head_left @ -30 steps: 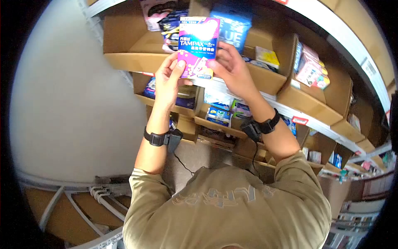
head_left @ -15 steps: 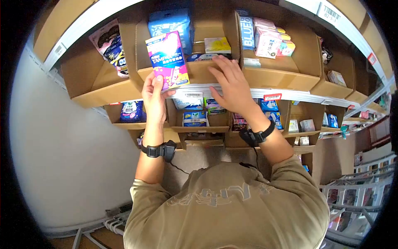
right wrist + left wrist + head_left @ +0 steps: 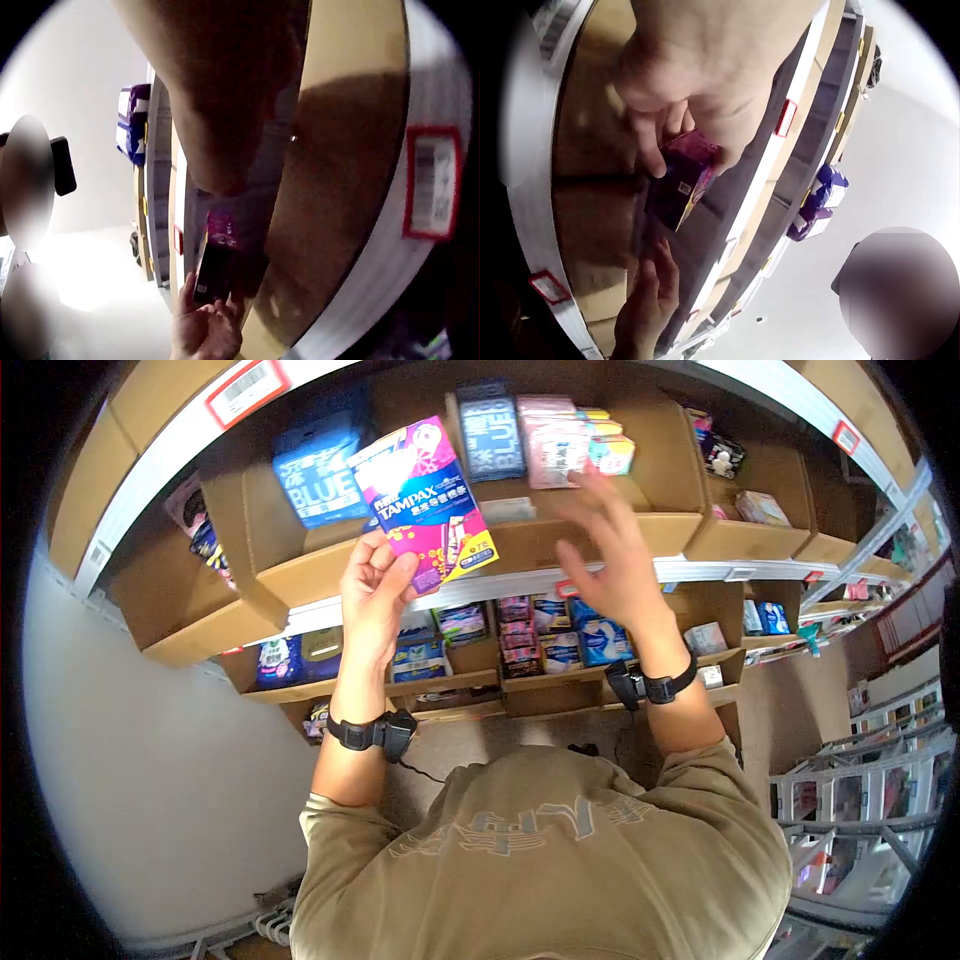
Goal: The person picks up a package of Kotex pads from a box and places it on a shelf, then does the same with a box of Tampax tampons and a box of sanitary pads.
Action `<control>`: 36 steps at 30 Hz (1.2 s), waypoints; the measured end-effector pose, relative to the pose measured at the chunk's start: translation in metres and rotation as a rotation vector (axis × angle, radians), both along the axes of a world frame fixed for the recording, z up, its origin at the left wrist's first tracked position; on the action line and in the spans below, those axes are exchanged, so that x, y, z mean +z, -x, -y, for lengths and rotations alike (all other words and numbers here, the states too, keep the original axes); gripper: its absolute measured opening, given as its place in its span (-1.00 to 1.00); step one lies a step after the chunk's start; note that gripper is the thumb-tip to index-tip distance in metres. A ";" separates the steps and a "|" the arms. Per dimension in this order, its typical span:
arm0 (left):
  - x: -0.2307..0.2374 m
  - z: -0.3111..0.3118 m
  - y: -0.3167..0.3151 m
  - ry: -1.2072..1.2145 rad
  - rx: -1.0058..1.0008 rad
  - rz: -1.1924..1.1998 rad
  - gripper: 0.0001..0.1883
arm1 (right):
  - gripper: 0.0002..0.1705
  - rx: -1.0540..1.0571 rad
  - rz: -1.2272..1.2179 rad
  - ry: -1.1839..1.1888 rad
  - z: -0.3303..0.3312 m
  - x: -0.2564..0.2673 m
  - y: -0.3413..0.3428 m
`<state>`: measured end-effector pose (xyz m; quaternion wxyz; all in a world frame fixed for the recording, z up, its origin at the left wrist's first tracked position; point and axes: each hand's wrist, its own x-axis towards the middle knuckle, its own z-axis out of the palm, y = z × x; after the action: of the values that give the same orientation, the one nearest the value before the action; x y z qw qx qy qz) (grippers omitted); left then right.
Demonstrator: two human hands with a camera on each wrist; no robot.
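Observation:
My left hand grips a Tampax tampon box by its lower left corner, thumb across the front. The box is pink, blue and yellow, tilted, with its printed face toward the head camera. In the left wrist view, fingers and thumb lie on either side of the dark-looking box. To the right, my right hand is raised with fingers spread and holds nothing; it is slightly blurred. It hovers before a cardboard bin of pink packs and a blue pouch.
Cardboard bins line the shelf; a large blue pouch stands behind the box. Below the white shelf rail, lower bins hold several pad packs. A red-framed barcode label is on the upper rail. A grey wall lies left.
My right hand has let go of the tampon box and moved right, opening its fingers. My left hand keeps the box, now tilted. The head view has shifted right along the shelf.

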<state>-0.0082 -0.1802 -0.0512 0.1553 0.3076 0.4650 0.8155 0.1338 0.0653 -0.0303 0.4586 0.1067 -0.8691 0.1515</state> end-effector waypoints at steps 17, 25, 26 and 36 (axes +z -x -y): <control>-0.008 -0.093 -0.043 0.075 0.228 -0.051 -0.72 | -0.41 0.042 0.098 -0.060 -0.113 -0.037 -0.058; 0.010 -0.198 -0.099 0.081 0.026 -0.156 -0.61 | -0.65 0.271 0.053 0.071 -0.197 -0.013 -0.118; 0.014 -0.214 -0.108 0.073 -0.011 -0.166 -0.61 | -0.64 0.200 -0.033 0.081 -0.214 -0.010 -0.127; 0.008 -0.308 -0.136 0.079 0.006 -0.120 -0.74 | -0.48 -0.213 -0.063 0.018 -0.293 -0.047 -0.158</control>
<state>0.1276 0.1280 -0.0430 0.1368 0.3484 0.5060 0.7771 0.2919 0.3583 -0.0773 0.5001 0.0139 -0.8593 0.1064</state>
